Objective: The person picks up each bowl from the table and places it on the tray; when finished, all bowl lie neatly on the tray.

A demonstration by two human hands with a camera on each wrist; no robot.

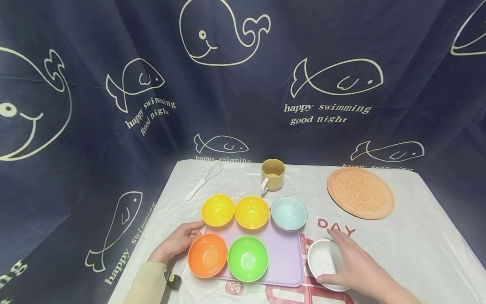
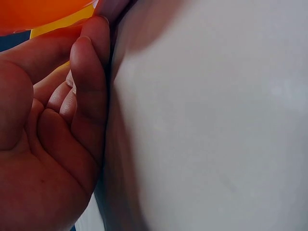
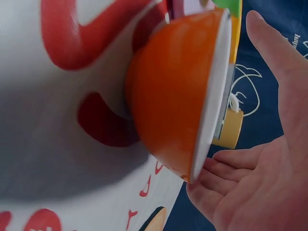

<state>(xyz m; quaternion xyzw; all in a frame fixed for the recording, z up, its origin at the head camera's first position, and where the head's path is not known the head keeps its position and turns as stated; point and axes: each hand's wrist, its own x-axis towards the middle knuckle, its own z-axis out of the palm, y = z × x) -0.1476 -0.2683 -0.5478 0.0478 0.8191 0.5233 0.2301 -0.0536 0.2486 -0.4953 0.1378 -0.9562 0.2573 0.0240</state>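
Observation:
My left hand (image 1: 181,238) is at the left side of the lilac tray (image 1: 284,264), fingertips at its edge beside an orange bowl (image 1: 207,256). In the left wrist view its fingers (image 2: 89,62) are bent against the tray's rim. On the cloth right of the tray sits a bowl (image 1: 322,257), white inside and orange outside (image 3: 173,91). My right hand (image 1: 355,264) spreads around its right side. The thumb is above the bowl's opening, apart from the wall; the other fingers (image 3: 204,192) reach its rim. A green bowl (image 1: 248,259) stands on the tray.
Two yellow bowls (image 1: 218,210) and a pale blue bowl (image 1: 289,213) line the tray's far edge. Behind them stand a mustard mug (image 1: 273,175) and a white-handled whisk (image 1: 204,181). A round orange patterned mat (image 1: 360,193) lies far right.

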